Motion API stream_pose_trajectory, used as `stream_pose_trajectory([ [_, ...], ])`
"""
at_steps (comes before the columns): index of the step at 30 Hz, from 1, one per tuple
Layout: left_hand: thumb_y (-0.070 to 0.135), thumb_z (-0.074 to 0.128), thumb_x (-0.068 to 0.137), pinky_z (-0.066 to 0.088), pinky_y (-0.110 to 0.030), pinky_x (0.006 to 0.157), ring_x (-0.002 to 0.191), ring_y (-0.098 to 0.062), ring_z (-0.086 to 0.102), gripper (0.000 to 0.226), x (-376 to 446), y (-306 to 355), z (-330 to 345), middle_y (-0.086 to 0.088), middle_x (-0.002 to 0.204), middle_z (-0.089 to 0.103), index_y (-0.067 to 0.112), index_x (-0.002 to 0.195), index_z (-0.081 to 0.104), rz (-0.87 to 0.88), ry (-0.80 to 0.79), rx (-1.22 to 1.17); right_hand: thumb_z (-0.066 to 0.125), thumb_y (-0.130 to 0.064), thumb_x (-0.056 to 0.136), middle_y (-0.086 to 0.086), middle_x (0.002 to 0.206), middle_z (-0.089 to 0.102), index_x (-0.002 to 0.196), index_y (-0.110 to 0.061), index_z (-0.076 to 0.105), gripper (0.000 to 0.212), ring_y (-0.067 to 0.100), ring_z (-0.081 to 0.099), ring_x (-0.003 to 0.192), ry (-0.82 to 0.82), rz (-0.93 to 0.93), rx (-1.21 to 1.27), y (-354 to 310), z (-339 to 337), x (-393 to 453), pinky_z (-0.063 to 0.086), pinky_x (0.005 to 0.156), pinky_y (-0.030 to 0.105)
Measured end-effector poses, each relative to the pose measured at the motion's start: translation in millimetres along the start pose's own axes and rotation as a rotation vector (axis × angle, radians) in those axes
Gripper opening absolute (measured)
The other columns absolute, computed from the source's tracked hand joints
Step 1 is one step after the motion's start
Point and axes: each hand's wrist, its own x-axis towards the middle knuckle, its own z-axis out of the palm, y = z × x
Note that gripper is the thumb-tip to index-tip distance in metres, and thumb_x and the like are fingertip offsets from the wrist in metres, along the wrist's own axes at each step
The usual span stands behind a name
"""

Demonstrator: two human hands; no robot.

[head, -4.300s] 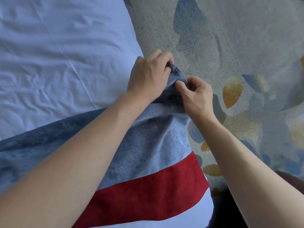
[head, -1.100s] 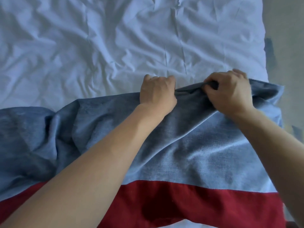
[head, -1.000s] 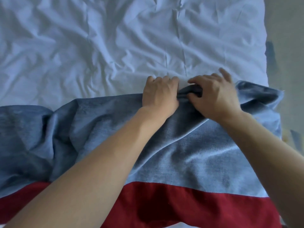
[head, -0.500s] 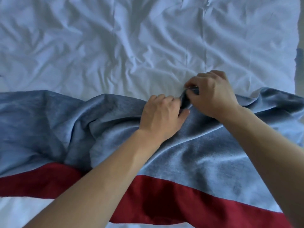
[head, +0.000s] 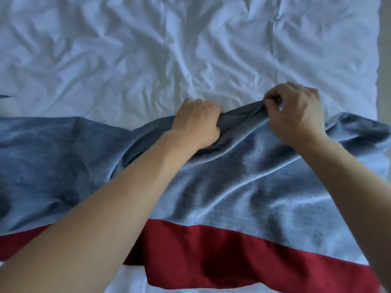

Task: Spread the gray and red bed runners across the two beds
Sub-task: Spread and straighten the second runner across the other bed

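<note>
- A person leans over a bed, both bare arms reaching forward across a bed runner [head: 243, 182] that lies across the white sheet [head: 148, 49].
- The left hand [head: 196, 121] has its fingers curled into a bunched fold at the runner's far edge, gripping it.
- The right hand [head: 296, 113], just beside it, pinches the same raised edge between thumb and curled fingers.
- The runner's gray part looks soft and velvety, with a sheen that shifts along its ridges; a smooth red band [head: 232, 254] runs along its near side.
- The cloth is rumpled, with folds fanning out from the two grips and its right end crumpled near the bed's edge.
- The sheet is thin, white and heavily creased.
- Likely risk: pulling unevenly could skew the runner or drag the loose sheet into more wrinkles.
- The bunched fold may stay trapped if the hands release too early.
</note>
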Motion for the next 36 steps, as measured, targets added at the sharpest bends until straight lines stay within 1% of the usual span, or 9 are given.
stream_pose_trajectory([
  [6,0.020,0.056,0.084,0.031,-0.035,0.087,0.061,-0.018,0.046,0.007,12,-32,-7,0.003,0.066,0.052,0.020,0.080,0.050,-0.006,-0.005,-0.014,0.058,-0.012,0.084,0.005,0.093,0.072,0.098,-0.015,0.069,0.018,0.031,0.061,0.087,-0.055,-0.025,-0.050,-22,8,-5,0.037,0.100,0.044],
  [9,0.020,0.058,0.083,0.032,-0.033,0.079,0.064,-0.025,0.049,0.010,7,-43,-10,0.000,0.068,0.053,0.018,0.085,0.048,-0.009,0.028,-0.094,0.061,-0.021,0.084,0.003,0.080,0.068,0.091,-0.015,0.068,0.011,0.028,0.059,0.079,-0.167,-0.136,-0.052,-54,30,7,0.032,0.104,0.041],
  [14,0.016,0.060,0.081,0.035,-0.033,0.076,0.063,-0.022,0.049,0.011,1,-85,-25,0.003,0.069,0.054,0.019,0.079,0.049,-0.066,0.028,-0.113,0.066,-0.017,0.082,0.009,0.074,0.070,0.082,-0.014,0.070,0.006,0.034,0.056,0.068,-0.154,-0.071,-0.091,-60,37,30,0.041,0.085,0.040],
  [17,0.013,0.058,0.080,0.035,-0.033,0.081,0.055,-0.010,0.038,0.024,-1,-104,-31,0.008,0.063,0.043,0.024,0.069,0.039,-0.061,0.027,-0.090,0.065,-0.020,0.082,0.010,0.071,0.067,0.081,-0.013,0.070,0.009,0.035,0.054,0.069,-0.193,-0.035,-0.090,-69,38,34,0.042,0.089,0.043],
  [19,0.016,0.059,0.081,0.029,-0.032,0.076,0.055,-0.016,0.036,0.030,-4,-109,-33,0.007,0.065,0.042,0.021,0.070,0.032,-0.062,0.071,-0.066,0.058,-0.033,0.084,0.005,0.074,0.067,0.083,-0.017,0.069,0.019,0.031,0.055,0.073,-0.243,-0.034,0.035,-92,40,38,0.043,0.094,0.044],
  [22,0.030,0.063,0.082,0.029,-0.033,0.076,0.073,-0.028,0.054,0.028,-12,-116,-34,0.001,0.083,0.059,0.018,0.089,0.038,-0.024,0.113,-0.070,0.054,-0.043,0.087,-0.009,0.081,0.071,0.094,-0.025,0.073,0.028,0.015,0.063,0.083,-0.267,0.040,0.290,-135,45,51,0.046,0.086,0.029],
  [28,0.037,0.062,0.083,0.034,-0.037,0.081,0.087,-0.030,0.063,0.036,-24,-134,-34,-0.002,0.094,0.066,0.013,0.106,0.049,-0.009,0.172,-0.110,0.068,-0.033,0.080,-0.019,0.065,0.060,0.081,-0.031,0.072,0.005,-0.010,0.054,0.064,-0.401,0.059,0.191,-157,52,69,0.038,0.058,0.004],
  [30,0.036,0.061,0.084,0.034,-0.038,0.083,0.087,-0.030,0.062,0.033,-27,-137,-34,-0.001,0.094,0.066,0.015,0.107,0.050,0.002,0.167,-0.107,0.070,-0.032,0.079,-0.020,0.064,0.059,0.082,-0.030,0.072,0.004,0.000,0.055,0.065,-0.407,0.049,0.162,-154,48,67,0.036,0.058,0.010],
  [36,0.031,0.062,0.084,0.027,-0.031,0.070,0.081,-0.032,0.056,0.027,-40,-131,-36,0.000,0.084,0.060,0.018,0.103,0.048,-0.031,0.043,-0.278,0.073,-0.025,0.080,-0.002,0.074,0.064,0.080,-0.031,0.061,0.013,0.032,0.055,0.087,-0.412,-0.040,0.028,-145,36,52,0.043,0.087,0.042],
])
